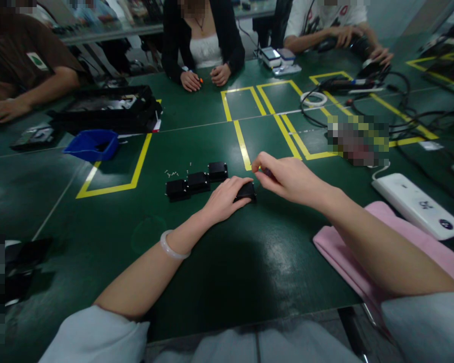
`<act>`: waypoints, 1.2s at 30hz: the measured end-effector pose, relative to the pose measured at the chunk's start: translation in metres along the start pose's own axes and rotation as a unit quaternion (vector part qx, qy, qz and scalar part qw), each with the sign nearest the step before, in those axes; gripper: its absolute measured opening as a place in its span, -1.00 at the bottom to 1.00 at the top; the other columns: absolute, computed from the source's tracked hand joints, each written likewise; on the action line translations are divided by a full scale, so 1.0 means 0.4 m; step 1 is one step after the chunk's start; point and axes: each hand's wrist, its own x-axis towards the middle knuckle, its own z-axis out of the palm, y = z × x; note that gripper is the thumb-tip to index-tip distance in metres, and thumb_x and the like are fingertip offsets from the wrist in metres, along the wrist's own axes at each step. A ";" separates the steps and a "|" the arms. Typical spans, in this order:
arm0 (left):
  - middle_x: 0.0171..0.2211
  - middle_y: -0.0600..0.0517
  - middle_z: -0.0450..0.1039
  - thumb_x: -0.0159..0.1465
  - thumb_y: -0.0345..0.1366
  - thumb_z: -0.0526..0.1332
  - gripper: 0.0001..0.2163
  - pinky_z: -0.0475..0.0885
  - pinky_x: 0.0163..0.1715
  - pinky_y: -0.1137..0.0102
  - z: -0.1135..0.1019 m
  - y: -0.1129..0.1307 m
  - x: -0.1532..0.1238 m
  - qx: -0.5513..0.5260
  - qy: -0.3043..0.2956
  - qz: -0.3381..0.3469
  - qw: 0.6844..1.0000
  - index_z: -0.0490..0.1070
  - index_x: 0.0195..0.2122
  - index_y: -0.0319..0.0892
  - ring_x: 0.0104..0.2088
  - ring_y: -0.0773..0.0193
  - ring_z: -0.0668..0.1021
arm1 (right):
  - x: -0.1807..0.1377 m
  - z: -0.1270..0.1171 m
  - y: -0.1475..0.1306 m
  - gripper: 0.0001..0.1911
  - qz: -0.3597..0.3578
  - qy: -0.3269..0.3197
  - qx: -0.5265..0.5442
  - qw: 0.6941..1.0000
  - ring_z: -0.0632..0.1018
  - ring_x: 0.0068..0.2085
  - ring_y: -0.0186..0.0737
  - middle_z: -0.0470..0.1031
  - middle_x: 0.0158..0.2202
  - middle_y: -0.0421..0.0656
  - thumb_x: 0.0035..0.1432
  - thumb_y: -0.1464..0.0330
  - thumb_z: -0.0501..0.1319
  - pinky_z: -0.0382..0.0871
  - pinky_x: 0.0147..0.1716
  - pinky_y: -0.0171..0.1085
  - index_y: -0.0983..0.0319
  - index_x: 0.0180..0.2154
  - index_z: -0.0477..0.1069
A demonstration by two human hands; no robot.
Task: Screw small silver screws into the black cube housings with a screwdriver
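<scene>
On the green table, my left hand point(225, 199) grips a small black box point(246, 191) between thumb and fingers, holding it against the surface. Just right of that box, above the table, my right hand point(283, 176) is closed in a pinch; whatever is between its fingertips is too small or hidden to make out. Three similar black boxes, a near-left one point(176, 189), a middle one point(198, 182) and a farther one point(217, 171), stand in a slanting row left of my left hand. Several tiny pale screw-like pieces point(171, 174) lie behind them.
A blue bin point(92, 145) and black trays point(109, 108) stand at the left. A white power bank-like device point(418, 204) and a pink cloth point(348, 242) lie at the right. Cables point(404, 96) tangle behind. Co-workers sit across the table point(196, 136), which has yellow tape outlines.
</scene>
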 end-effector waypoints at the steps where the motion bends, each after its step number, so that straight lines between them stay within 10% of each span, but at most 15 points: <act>1: 0.03 -0.14 0.41 0.36 -0.16 0.19 -0.57 0.41 0.03 0.10 0.000 0.000 0.000 -0.001 0.000 -0.001 1.000 0.25 0.21 -0.16 0.01 0.00 0.47 | 0.000 0.000 0.000 -0.83 0.000 0.000 0.001 1.000 0.45 -0.46 -0.23 0.46 -0.44 -0.20 0.35 0.34 0.04 0.07 -0.43 -0.33 0.22 -0.09 0.31; 36: 0.04 -0.15 0.41 0.37 -0.15 0.18 -0.57 0.41 0.03 0.11 -0.001 -0.001 0.001 -0.003 -0.001 0.000 1.000 0.25 0.22 -0.16 0.02 -0.01 0.47 | 0.001 0.003 -0.002 -0.79 0.009 0.008 -0.016 1.000 0.48 -0.44 -0.19 0.49 -0.42 -0.17 0.37 0.33 -0.01 0.08 -0.42 -0.31 0.24 -0.06 0.31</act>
